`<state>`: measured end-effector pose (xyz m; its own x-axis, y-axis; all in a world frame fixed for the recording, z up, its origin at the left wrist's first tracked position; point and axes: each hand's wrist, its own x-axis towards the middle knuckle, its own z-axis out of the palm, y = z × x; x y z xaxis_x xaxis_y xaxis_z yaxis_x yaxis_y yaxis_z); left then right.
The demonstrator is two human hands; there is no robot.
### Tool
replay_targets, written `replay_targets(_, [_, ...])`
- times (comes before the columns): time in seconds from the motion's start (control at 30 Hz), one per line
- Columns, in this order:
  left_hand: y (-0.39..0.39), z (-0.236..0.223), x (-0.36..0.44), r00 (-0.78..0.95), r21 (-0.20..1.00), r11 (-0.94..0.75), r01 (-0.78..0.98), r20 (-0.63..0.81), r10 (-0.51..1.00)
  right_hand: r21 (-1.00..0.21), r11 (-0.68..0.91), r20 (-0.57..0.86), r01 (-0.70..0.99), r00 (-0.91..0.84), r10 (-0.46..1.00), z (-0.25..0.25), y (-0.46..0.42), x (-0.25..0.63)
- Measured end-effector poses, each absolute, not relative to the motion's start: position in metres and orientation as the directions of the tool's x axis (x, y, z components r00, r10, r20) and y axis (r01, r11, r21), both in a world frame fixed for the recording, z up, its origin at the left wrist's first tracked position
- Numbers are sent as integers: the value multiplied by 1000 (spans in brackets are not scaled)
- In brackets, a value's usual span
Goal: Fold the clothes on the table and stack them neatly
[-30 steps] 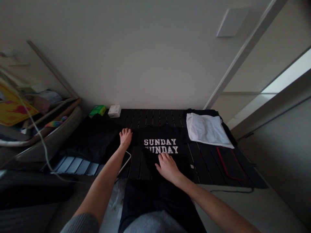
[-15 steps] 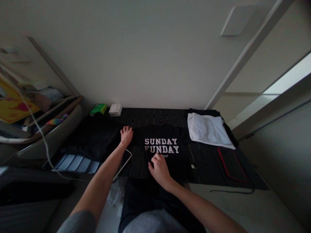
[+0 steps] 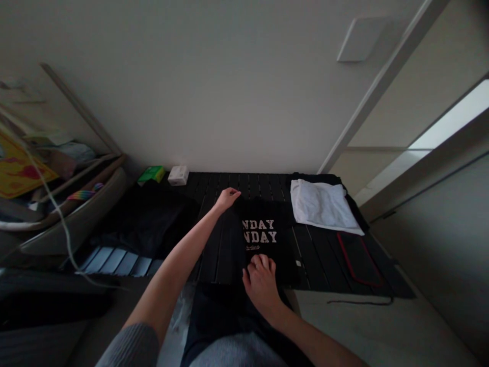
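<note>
a black t-shirt (image 3: 265, 244) lies on a dark slatted table (image 3: 305, 255) at 12 o'clock from the lap, its white lettering cut off on the left, so that side looks folded back. the left hand (image 3: 227, 199) reaches across to the shirt's far edge, half closed, fingertips at the cloth; i cannot tell if it is pinching. the right hand (image 3: 262, 280) sits at the near end at 6 o'clock of the shirt, fingers curled down onto the cloth; whether it is gripping is also unclear. with a hand at each end, the shirt seems held steady between them. a folded white cloth (image 3: 323, 206) sits at 2 o'clock of the shirt, on top of something dark. a dark heap of clothes (image 3: 153, 224) lies at 9 o'clock, with a green box (image 3: 151, 175) and a small white box (image 3: 178, 175) beyond it at 10 o'clock.
</note>
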<state>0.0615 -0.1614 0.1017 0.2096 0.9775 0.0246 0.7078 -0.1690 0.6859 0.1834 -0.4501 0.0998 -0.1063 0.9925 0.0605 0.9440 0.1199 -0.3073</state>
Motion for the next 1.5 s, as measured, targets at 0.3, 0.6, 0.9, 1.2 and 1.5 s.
replay_targets(0.3, [-228,43,91,377,625,-311,717,28,926,-288,199,97,937,-179,979,87,-446,204])
replay_targets(0.6, [-261,31,115,425,316,-427,847,79,902,-369,331,10,869,-353,936,63,-437,210])
replay_targets(0.9, [-285,34,109,464,291,-485,825,141,875,-249,-455,48,855,480,876,49,-348,288])
replay_targets(1.2, [-290,35,71,432,218,-459,861,163,887,-306,-380,-174,873,341,924,32,-321,273])
replay_targets(1.5, [-294,37,59,395,291,-452,843,235,888,-309,94,81,946,-72,994,69,-318,205])
